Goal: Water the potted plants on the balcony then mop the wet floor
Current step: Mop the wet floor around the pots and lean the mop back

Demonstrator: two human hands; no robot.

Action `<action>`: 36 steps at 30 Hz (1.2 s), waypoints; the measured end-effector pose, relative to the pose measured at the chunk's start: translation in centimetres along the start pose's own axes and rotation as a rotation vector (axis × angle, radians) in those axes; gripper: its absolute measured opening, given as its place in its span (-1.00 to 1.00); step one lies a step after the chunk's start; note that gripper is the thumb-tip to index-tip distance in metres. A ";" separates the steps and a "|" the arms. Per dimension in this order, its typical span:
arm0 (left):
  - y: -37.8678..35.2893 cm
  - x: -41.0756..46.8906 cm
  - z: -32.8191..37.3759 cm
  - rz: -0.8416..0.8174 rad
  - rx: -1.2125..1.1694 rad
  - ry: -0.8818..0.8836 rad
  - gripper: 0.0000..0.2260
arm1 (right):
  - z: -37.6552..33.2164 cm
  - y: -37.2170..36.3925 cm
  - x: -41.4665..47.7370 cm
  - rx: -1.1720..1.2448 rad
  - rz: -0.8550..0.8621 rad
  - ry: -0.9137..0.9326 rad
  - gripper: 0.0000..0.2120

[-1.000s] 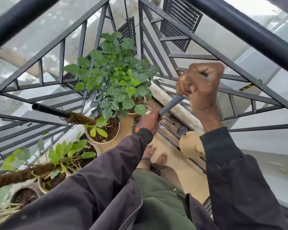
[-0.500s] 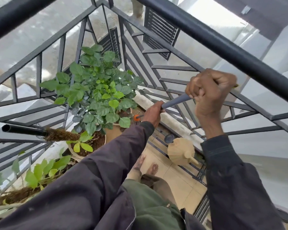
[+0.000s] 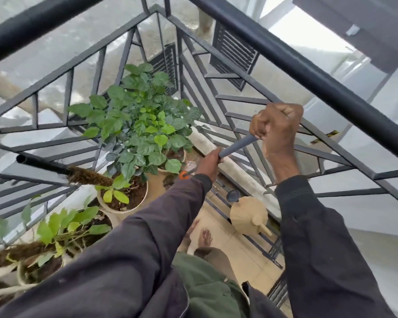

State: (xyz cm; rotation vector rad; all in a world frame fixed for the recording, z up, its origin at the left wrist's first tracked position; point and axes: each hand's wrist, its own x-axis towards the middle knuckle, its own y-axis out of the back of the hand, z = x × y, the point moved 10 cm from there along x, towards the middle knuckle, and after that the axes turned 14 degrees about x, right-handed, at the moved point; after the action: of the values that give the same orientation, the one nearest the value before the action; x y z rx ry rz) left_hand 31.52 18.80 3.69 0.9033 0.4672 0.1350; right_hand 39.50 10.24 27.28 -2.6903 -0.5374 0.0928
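Railing (image 3: 308, 72) and pots (image 3: 115, 210) hem the narrow floor (image 3: 241, 251); left grip (image 3: 208, 164) low, right grip (image 3: 276, 127) high, both clench the mop handle (image 3: 237, 145).

Narrow strip of tile floor (image 3: 244, 251) between plant pots (image 3: 124, 211) at left and watering can (image 3: 248, 214) beside right railing (image 3: 308, 73).

The view has swung: the bushy plant (image 3: 143, 125) sits lower in it, and the watering can (image 3: 248, 214), half hidden behind the right sleeve (image 3: 319, 237) a second ago, now shows whole at 5 o'clock of the left hand (image 3: 208, 162). That hand has shifted from the plant's 5 o'clock to its 4 o'clock. Between it and the right hand (image 3: 276, 131), the mop handle (image 3: 237, 146) lies flatter.
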 end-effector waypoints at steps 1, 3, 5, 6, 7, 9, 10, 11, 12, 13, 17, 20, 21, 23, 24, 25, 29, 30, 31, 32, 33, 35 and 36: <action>-0.1 -0.8 -0.5 0.012 0.023 0.023 -0.89 | 0.3 0.2 -0.1 0.018 -0.014 -0.018 -0.55; -1.2 -3.1 -2.5 0.020 0.043 0.078 -0.88 | 1.5 0.0 -1.2 0.037 -0.069 -0.067 -0.51; -2.5 -5.8 -5.0 0.024 -0.004 0.152 -0.81 | 3.1 -0.2 -3.2 0.046 -0.126 -0.111 -0.49; -3.0 -7.2 -5.8 0.023 -0.034 0.177 -0.78 | 3.7 -0.3 -4.4 0.052 -0.153 -0.128 -0.49; -3.3 -8.8 -6.6 0.027 -0.065 0.212 -0.77 | 4.5 -0.5 -5.6 0.057 -0.184 -0.147 -0.49; -3.9 -11.3 -7.7 0.051 -0.069 0.262 -0.82 | 5.6 -1.1 -7.8 0.063 -0.237 -0.173 -0.54; -3.9 -12.4 -8.2 0.068 -0.060 0.272 -0.85 | 6.0 -1.4 -8.6 0.059 -0.257 -0.182 -0.60; -3.9 -13.1 -8.5 0.083 -0.048 0.273 -0.88 | 6.0 -1.9 -9.3 0.063 -0.267 -0.187 -0.64; -3.7 -13.7 -8.9 0.103 -0.033 0.271 -0.90 | 5.9 -2.4 -9.8 0.076 -0.278 -0.184 -0.66; -3.8 -14.0 -9.2 0.115 -0.019 0.268 -0.90 | 5.5 -2.9 -10.2 0.093 -0.295 -0.171 -0.65; -2.3 -14.1 -9.4 0.210 0.025 0.260 -0.83 | 3.4 -5.2 -10.2 0.112 -0.341 -0.082 -0.56; -0.4 -12.7 -9.7 0.302 0.083 0.251 -0.79 | 2.0 -7.3 -10.1 0.120 -0.371 -0.010 -0.61; 0.2 -12.0 -9.9 0.325 0.091 0.250 -0.79 | 1.8 -8.0 -10.1 0.133 -0.389 -0.001 -0.61; 1.4 -10.7 -10.6 0.339 0.074 0.278 -0.82 | 1.8 -9.1 -10.0 0.122 -0.417 0.035 -0.58; 1.7 -10.0 -11.2 0.331 0.041 0.311 -0.83 | 2.2 -9.5 -9.8 0.097 -0.410 0.049 -0.58; 1.9 -9.4 -11.9 0.309 0.010 0.352 -0.84 | 3.0 -9.6 -9.7 0.061 -0.391 0.049 -0.59; 2.1 -7.9 -14.8 0.211 -0.086 0.475 -0.83 | 6.7 -9.6 -9.3 -0.061 -0.265 -0.004 -0.62; 2.2 -7.7 -14.9 0.209 -0.099 0.468 -0.82 | 7.1 -9.8 -9.0 -0.062 -0.252 -0.001 -0.63; 2.4 -7.5 -14.8 0.210 -0.111 0.452 -0.83 | 7.1 -10.0 -8.5 -0.057 -0.248 0.009 -0.63; 2.6 -7.4 -14.8 0.205 -0.125 0.446 -0.83 | 7.0 -10.1 -8.0 -0.059 -0.243 0.021 -0.63; 2.6 -7.3 -14.8 0.201 -0.134 0.447 -0.83 | 6.8 -10.1 -7.5 -0.061 -0.231 0.025 -0.61; 2.8 -7.1 -14.7 0.188 -0.123 0.450 -0.81 | 6.4 -10.5 -6.5 -0.045 -0.213 0.017 -0.59; 2.8 -7.2 -14.6 0.171 -0.108 0.442 -0.81 | 6.3 -10.7 -6.1 -0.036 -0.213 0.005 -0.59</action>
State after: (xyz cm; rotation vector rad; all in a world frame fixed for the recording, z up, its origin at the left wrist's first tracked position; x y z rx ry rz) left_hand 18.84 28.95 0.58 0.8061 0.7845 0.5180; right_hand 29.15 19.33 25.62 -2.6486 -0.8272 0.0171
